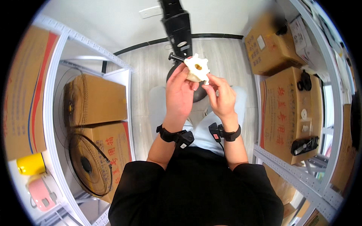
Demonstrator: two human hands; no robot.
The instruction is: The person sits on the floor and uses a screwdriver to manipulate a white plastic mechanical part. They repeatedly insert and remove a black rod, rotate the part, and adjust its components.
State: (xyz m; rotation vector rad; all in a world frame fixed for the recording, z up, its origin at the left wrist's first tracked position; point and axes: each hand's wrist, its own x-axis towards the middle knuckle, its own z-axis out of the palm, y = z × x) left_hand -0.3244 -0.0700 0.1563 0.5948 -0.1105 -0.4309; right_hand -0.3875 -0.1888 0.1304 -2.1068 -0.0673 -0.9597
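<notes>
A cream-white plastic part (pixel 192 74) with a round central hole and several stubby tabs is up in front of me, between my hands. My left hand (pixel 178 92) grips it from the left side, fingers behind it. At its lower right edge, the thumb and fingers of my right hand (pixel 223 98) pinch a small piece or tab; I cannot tell whether that is separate. Beyond the part stands a black upright post (pixel 179 30) with a side knob (pixel 173 57). Its dark round base (pixel 200 96) is partly hidden by my hands.
Metal shelving flanks me. On the left are cardboard boxes (pixel 107 98), a wire fan guard (pixel 90 165), a yellow object (pixel 31 164) and a pink device (pixel 40 193). On the right, a carton (pixel 277 116) carries small parts and a black tray (pixel 304 145).
</notes>
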